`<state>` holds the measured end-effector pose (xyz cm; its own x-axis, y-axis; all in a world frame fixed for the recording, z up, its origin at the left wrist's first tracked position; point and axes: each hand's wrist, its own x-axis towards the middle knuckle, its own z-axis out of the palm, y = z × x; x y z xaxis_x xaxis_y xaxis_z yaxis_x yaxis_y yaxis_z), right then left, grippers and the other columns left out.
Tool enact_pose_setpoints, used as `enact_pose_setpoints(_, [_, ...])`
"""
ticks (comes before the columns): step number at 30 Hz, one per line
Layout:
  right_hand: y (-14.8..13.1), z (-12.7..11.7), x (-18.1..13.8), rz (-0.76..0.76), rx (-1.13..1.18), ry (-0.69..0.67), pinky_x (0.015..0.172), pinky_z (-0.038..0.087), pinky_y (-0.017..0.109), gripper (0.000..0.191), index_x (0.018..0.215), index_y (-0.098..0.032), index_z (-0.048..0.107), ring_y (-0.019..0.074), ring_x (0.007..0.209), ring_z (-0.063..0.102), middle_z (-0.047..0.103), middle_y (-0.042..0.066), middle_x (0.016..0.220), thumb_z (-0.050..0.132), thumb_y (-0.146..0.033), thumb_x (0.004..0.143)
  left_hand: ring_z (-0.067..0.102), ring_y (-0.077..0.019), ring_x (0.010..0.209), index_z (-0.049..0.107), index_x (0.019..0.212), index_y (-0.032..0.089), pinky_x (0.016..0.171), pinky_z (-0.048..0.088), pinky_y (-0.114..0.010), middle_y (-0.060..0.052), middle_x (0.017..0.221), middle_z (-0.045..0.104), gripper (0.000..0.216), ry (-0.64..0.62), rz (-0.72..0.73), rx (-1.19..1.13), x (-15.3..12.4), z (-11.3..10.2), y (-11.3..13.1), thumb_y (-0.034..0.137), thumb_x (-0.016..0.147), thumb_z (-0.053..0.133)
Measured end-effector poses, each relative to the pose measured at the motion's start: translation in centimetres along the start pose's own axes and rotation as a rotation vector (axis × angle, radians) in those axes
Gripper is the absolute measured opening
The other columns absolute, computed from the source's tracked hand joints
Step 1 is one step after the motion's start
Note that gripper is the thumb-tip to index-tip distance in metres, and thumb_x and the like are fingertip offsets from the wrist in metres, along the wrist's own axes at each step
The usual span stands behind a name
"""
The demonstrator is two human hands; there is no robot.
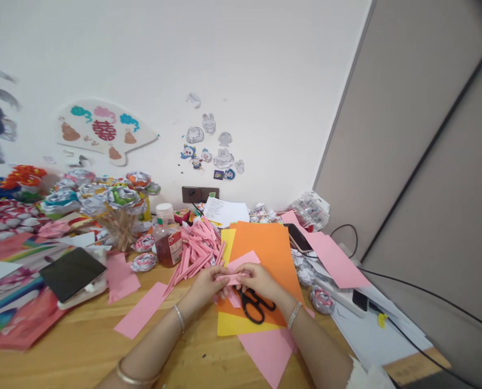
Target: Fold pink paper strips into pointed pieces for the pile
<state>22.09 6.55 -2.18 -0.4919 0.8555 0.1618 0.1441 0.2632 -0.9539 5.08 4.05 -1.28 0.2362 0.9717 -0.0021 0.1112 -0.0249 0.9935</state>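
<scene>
A home paper-craft corner: the wooden worktop point(91, 346) is crowded with coloured paper sheets point(261, 246) and scissors point(254, 306). Behind the sheets lie folded pink strips point(198, 248); left of them stand paper flowers point(121, 197), under cartoon stickers point(211, 151) on the wall.

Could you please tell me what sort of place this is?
Likely a paper-craft desk: left hand and right hand pinch pink paper, beside a pile of pink strips, paper flowers and scissors.

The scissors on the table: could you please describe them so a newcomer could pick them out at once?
On the wooden table, find the orange sheet near the middle, over a yellow sheet. The scissors lie on its near end, just below the left hand and right hand, which pinch a pink strip. Their black handles set them apart from the paper around.
</scene>
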Motion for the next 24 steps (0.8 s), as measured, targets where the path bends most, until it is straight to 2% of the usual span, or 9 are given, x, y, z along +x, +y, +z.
enact_pose_setpoints(5, [0.0,0.2,0.0,-0.031,0.062,0.015,0.052,0.041,0.021,0.017,0.085,-0.015,0.057,0.0100,0.052,0.052,0.057,-0.002,0.061,0.055,-0.026,0.073,0.047,-0.0067,0.036,0.055,0.072,0.014,0.035,0.031,-0.015,0.003,0.047,0.057,0.022,-0.039,-0.028,-0.069,-0.2,-0.1,-0.1,0.036,0.067,0.060])
enact_pose_setpoints(9, [-0.3,0.3,0.0,-0.045,0.136,0.051,0.052,0.041,0.022,0.015,0.083,-0.015,0.057,0.0096,0.051,0.051,0.056,-0.002,0.059,0.056,-0.025,0.072,0.044,-0.0035,0.036,0.056,0.076,0.015,0.037,0.032,-0.014,0.005,0.051,0.056,0.019,-0.099,-0.067,-0.302,-0.6,-0.2,0.4,0.030,0.067,0.063])
enact_pose_setpoints(12, [-0.5,0.2,0.0,-0.046,0.169,0.052,0.051,0.041,0.021,0.015,0.081,-0.015,0.058,0.0086,0.050,0.051,0.057,-0.002,0.061,0.056,-0.027,0.073,0.045,-0.0045,0.037,0.057,0.076,0.015,0.038,0.036,-0.015,0.004,0.052,0.057,0.018,-0.094,-0.112,-0.394,-0.6,-0.4,0.7,0.027,0.065,0.065])
enact_pose_setpoints(18, [-0.2,0.3,0.0,0.064,0.247,0.007,0.051,0.041,0.020,0.028,0.082,-0.014,0.056,0.0086,0.052,0.052,0.056,-0.001,0.062,0.060,-0.039,0.070,0.048,-0.0063,0.041,0.058,0.069,0.013,0.041,0.035,-0.016,0.000,0.052,0.061,0.019,-0.074,-0.081,-0.349,-0.7,-0.1,0.8,0.029,0.064,0.067])
enact_pose_setpoints(24, [-0.5,0.5,-0.1,0.027,0.284,0.067,0.048,0.039,0.018,0.025,0.071,-0.014,0.054,0.0070,0.051,0.048,0.051,-0.003,0.063,0.063,-0.037,0.067,0.043,-0.0058,0.036,0.054,0.059,0.015,0.038,0.029,-0.017,0.006,0.042,0.053,0.028,-0.013,0.007,-0.227,-0.6,0.3,1.0,0.041,0.064,0.063])
